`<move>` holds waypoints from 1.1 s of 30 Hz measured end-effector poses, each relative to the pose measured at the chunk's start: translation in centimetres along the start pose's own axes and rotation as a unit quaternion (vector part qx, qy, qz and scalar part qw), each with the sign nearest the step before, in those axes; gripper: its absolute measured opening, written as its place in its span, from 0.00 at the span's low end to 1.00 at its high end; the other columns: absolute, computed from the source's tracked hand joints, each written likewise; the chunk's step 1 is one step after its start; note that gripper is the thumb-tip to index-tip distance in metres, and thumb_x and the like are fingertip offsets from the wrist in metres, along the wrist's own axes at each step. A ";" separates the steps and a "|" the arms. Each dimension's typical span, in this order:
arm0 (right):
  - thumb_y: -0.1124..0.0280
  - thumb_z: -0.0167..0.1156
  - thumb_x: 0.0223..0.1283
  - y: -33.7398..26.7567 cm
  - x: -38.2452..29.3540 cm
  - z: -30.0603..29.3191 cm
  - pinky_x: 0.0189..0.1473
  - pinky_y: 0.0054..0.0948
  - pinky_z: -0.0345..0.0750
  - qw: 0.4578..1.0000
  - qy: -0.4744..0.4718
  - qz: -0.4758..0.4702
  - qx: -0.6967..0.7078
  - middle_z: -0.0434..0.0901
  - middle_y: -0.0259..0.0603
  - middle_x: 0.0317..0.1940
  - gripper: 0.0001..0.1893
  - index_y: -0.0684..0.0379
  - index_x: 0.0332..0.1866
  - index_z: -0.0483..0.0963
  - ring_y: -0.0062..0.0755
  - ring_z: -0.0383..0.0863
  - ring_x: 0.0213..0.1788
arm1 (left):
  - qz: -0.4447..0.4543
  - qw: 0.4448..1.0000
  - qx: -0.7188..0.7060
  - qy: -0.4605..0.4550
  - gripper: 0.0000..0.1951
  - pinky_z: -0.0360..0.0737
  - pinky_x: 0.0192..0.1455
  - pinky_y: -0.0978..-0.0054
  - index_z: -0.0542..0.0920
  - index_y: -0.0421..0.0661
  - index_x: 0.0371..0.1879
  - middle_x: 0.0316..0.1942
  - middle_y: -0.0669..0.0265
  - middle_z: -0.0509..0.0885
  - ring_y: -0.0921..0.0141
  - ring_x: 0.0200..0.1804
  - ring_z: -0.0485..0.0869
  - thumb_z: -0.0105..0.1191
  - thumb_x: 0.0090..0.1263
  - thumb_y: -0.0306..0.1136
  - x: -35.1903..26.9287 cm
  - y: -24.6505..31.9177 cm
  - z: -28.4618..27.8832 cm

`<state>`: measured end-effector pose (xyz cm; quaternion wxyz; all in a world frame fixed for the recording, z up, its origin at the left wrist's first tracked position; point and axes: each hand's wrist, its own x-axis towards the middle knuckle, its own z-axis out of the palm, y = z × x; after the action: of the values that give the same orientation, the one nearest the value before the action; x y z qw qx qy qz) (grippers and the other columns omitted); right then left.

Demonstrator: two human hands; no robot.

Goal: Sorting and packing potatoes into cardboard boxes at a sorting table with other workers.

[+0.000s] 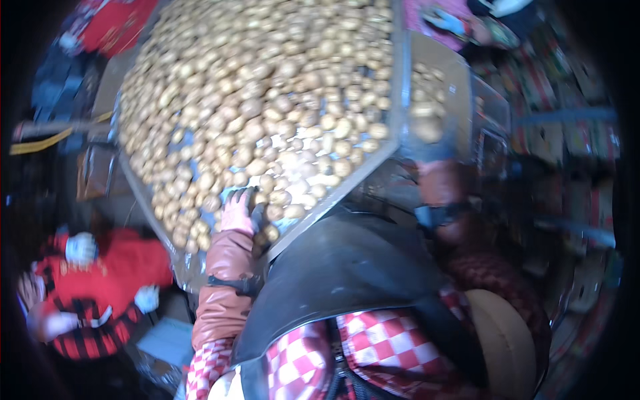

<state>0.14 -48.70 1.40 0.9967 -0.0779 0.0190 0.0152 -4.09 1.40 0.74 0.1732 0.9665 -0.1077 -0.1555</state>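
Note:
Many small potatoes (255,90) are spread over a large metal-edged sorting table in front of me. My left hand (240,212), in a pink glove with dark fingertips, rests among the potatoes near the table's near edge, fingers apart; nothing shows held in it. To the right, past the table's rim (399,100), my right hand (437,145) is blurred over a side tray (457,85). A larger potato (427,128) lies at or in its fingers; the blur hides whether it is gripped. More potatoes lie farther up that tray.
A person in red and black (115,280) with pale gloves is at the lower left. Another in red (115,25) stands at the upper left, and a gloved person (445,20) at the upper right. Stacked printed boxes (550,135) fill the right. A yellow strap (45,144) lies left.

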 end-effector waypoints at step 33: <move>0.63 0.53 0.64 30.8 13.6 5.3 0.53 0.44 0.78 0.184 -0.292 0.228 -0.910 0.76 0.56 0.51 0.23 0.51 0.64 0.68 0.54 0.81 0.51 | -0.325 0.942 -0.023 0.076 0.20 0.58 0.69 0.46 0.81 0.52 0.49 0.61 0.59 0.74 0.56 0.71 0.62 0.58 0.63 0.51 -5.0 -0.1 2.2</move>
<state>12.91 -17.11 1.32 0.1145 -0.9128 -0.2837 0.2706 -9.49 2.18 0.05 0.1431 0.9536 0.2294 -0.1322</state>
